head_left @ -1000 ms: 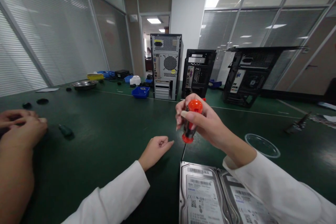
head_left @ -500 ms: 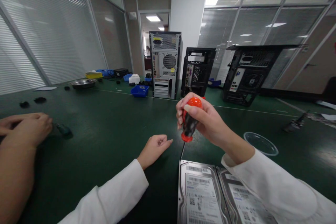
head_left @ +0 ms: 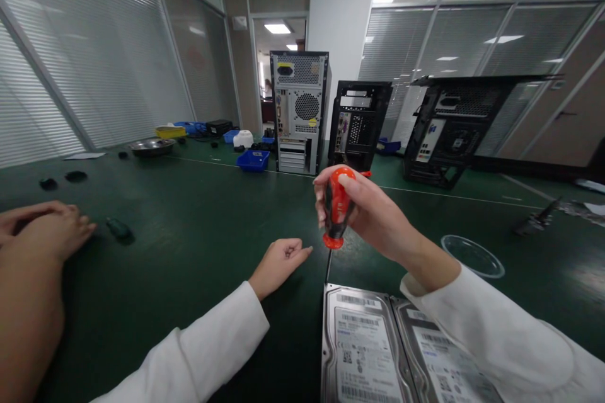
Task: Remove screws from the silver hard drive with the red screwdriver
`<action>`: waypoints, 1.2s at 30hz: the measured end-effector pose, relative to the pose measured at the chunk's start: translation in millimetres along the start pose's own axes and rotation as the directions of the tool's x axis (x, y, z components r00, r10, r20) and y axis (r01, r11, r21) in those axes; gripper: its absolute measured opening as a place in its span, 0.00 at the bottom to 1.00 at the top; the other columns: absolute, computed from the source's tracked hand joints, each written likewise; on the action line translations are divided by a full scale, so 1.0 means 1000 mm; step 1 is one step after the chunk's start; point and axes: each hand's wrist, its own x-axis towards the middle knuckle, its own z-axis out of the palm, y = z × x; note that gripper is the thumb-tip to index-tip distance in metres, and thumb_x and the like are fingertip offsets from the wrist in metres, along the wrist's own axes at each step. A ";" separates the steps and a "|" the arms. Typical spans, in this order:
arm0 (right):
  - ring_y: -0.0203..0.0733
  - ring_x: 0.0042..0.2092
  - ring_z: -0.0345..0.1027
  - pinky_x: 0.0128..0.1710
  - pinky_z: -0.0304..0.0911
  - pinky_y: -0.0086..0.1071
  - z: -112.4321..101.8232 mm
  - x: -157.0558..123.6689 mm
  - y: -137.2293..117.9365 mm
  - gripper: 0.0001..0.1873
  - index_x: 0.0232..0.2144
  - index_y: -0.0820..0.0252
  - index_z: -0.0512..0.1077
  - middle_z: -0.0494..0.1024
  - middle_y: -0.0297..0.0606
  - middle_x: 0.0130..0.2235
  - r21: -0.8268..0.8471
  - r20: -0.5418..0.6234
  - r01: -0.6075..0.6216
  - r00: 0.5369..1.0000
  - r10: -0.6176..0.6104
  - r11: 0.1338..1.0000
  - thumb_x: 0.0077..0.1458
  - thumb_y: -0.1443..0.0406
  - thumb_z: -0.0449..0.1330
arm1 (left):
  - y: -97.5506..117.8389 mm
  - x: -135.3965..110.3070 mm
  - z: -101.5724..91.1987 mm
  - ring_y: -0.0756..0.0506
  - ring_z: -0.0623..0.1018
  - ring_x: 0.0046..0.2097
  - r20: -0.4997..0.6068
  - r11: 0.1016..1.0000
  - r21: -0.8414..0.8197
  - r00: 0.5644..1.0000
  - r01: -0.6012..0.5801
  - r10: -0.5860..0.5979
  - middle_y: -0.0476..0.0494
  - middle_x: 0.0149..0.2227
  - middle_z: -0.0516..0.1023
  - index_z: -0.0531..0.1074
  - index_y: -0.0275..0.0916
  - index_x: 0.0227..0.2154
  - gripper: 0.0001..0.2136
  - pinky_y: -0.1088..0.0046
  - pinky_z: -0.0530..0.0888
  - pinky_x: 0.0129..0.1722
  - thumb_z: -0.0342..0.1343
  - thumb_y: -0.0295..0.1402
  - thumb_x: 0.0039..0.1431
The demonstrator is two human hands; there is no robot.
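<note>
In my right hand (head_left: 371, 208) is a screwdriver (head_left: 338, 208) with a red and black handle, gripped by fingers and thumb. Its thin shaft points down to the top left corner of a silver hard drive (head_left: 362, 346). A second hard drive (head_left: 442, 356) lies against the first on the right, partly covered by my right sleeve. My left hand (head_left: 281, 262) rests on the table left of the drives. Its fingers are curled in, the thumb side points right, and nothing shows in it.
Another person's hands (head_left: 51, 227) rest at the left, near a small dark green object (head_left: 119, 228). A clear round lid (head_left: 472, 256) lies right. Behind stand computer cases (head_left: 299, 113), a blue tray (head_left: 253, 160) and a metal bowl (head_left: 151, 147).
The screwdriver handle has turned in my right hand, showing more of its red side, and stands slightly further left. My left hand stays nearly in place. The view has shifted slightly.
</note>
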 end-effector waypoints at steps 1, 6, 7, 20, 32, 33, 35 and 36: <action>0.33 0.35 0.68 0.37 0.67 0.25 -0.001 0.000 0.001 0.14 0.43 0.60 0.70 0.70 0.35 0.37 -0.010 -0.004 0.002 1.000 -0.002 1.000 0.63 0.56 0.59 | 0.000 0.000 0.000 0.56 0.52 0.25 0.003 1.000 -0.001 1.000 -0.002 0.002 0.58 0.19 0.48 0.50 0.39 0.16 0.24 0.73 0.50 0.28 0.53 0.50 0.51; 0.32 0.33 0.67 0.34 0.64 0.23 0.002 0.001 0.005 0.14 0.39 0.60 0.66 0.72 0.33 0.33 -0.044 0.009 0.040 0.999 -0.040 0.998 0.61 0.57 0.63 | 0.002 -0.002 -0.001 0.56 0.52 0.24 0.001 1.000 -0.003 1.000 -0.014 0.014 0.58 0.19 0.48 0.49 0.40 0.16 0.24 0.73 0.50 0.28 0.53 0.51 0.51; 0.32 0.33 0.67 0.34 0.64 0.23 0.003 0.001 0.005 0.14 0.39 0.60 0.65 0.72 0.33 0.32 -0.044 0.007 0.045 0.999 -0.045 0.998 0.60 0.58 0.64 | 0.003 -0.001 -0.001 0.56 0.52 0.24 0.000 1.000 -0.002 1.000 -0.014 0.014 0.58 0.19 0.48 0.49 0.40 0.16 0.24 0.73 0.50 0.28 0.53 0.51 0.51; 0.34 0.34 0.68 0.35 0.68 0.26 0.006 0.002 0.004 0.14 0.41 0.58 0.67 0.69 0.33 0.37 0.002 -0.083 0.021 0.996 -0.021 1.000 0.60 0.55 0.62 | -0.002 0.002 0.000 0.56 0.51 0.24 0.005 1.000 -0.016 1.000 -0.010 0.010 0.58 0.19 0.47 0.49 0.40 0.16 0.24 0.73 0.50 0.27 0.53 0.50 0.51; 0.34 0.30 0.65 0.32 0.66 0.27 0.004 -0.002 -0.003 0.17 0.45 0.59 0.66 0.68 0.34 0.33 0.043 0.007 -0.011 1.000 0.011 0.999 0.66 0.52 0.53 | 0.002 0.000 0.000 0.57 0.52 0.24 0.002 0.999 -0.034 1.000 0.015 -0.015 0.58 0.18 0.48 0.50 0.40 0.16 0.24 0.74 0.50 0.27 0.53 0.51 0.51; 0.34 0.32 0.66 0.33 0.66 0.26 0.003 -0.003 -0.003 0.15 0.45 0.59 0.66 0.68 0.34 0.35 0.026 0.010 -0.024 1.000 0.024 0.999 0.65 0.54 0.56 | 0.002 0.000 0.000 0.57 0.52 0.24 0.003 0.999 -0.035 1.000 0.013 -0.013 0.58 0.18 0.48 0.50 0.40 0.16 0.24 0.74 0.50 0.27 0.53 0.50 0.51; 0.33 0.34 0.67 0.35 0.67 0.25 0.000 -0.003 -0.004 0.13 0.42 0.59 0.67 0.69 0.33 0.37 -0.016 0.007 -0.024 1.000 0.024 1.000 0.62 0.58 0.62 | 0.003 -0.001 0.000 0.56 0.52 0.24 0.006 0.999 -0.032 1.000 0.006 -0.006 0.58 0.18 0.48 0.50 0.40 0.16 0.24 0.74 0.50 0.27 0.54 0.50 0.51; 0.32 0.34 0.68 0.35 0.67 0.25 -0.001 -0.002 -0.004 0.13 0.40 0.59 0.66 0.69 0.33 0.37 -0.031 0.007 -0.011 1.000 0.011 0.999 0.59 0.61 0.65 | 0.003 -0.001 0.000 0.56 0.52 0.24 0.007 1.000 -0.029 1.000 0.001 -0.001 0.58 0.18 0.49 0.50 0.40 0.16 0.24 0.74 0.50 0.28 0.54 0.50 0.51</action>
